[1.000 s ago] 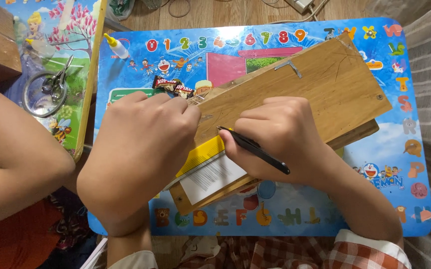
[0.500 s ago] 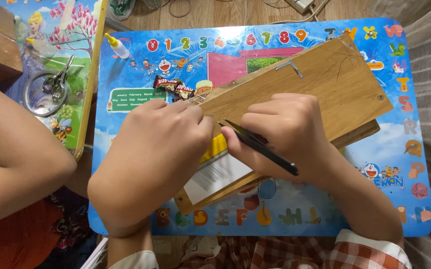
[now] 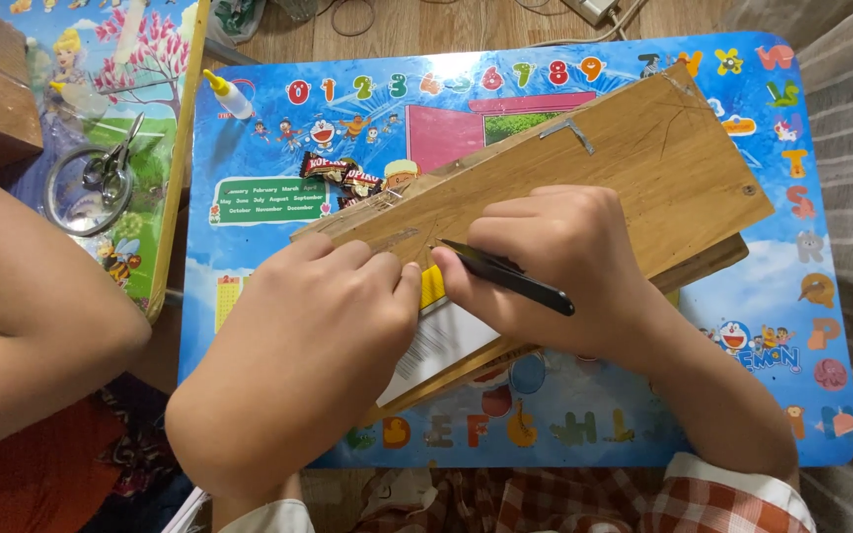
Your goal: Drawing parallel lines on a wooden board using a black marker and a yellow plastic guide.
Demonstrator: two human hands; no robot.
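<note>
While the person is leaning over the small blue children's table printed with numbers and letters (image 3: 821, 197), both bare hands are working on a flat brown wooden board (image 3: 663, 168) lying slantwise across it, from about 7 o'clock up toward 2 o'clock. The right hand (image 3: 569, 266) is closed around a slim black pen-like tool (image 3: 507, 278), pinching it between thumb and fingers with its tip touching the board's lower edge. The left hand (image 3: 318, 345) is lying knuckles-up just beside it at 9 o'clock, fingers curled and pressing down; whether it is gripping anything underneath cannot be told. A yellow-and-white sheet (image 3: 441, 341) is peeking out from under the board between the two hands.

Judging from this, the step in hand is marking or scoring along the board's edge, and the next move is probably calling for steady downward pressure from the left hand as the tool travels along the line.

Two dark sweet wrappers (image 3: 345, 176) are lying at 11 o'clock of the board, a small glue bottle (image 3: 229, 96) further up-left, and another person's arm (image 3: 32, 326) is resting at 9 o'clock.
</note>
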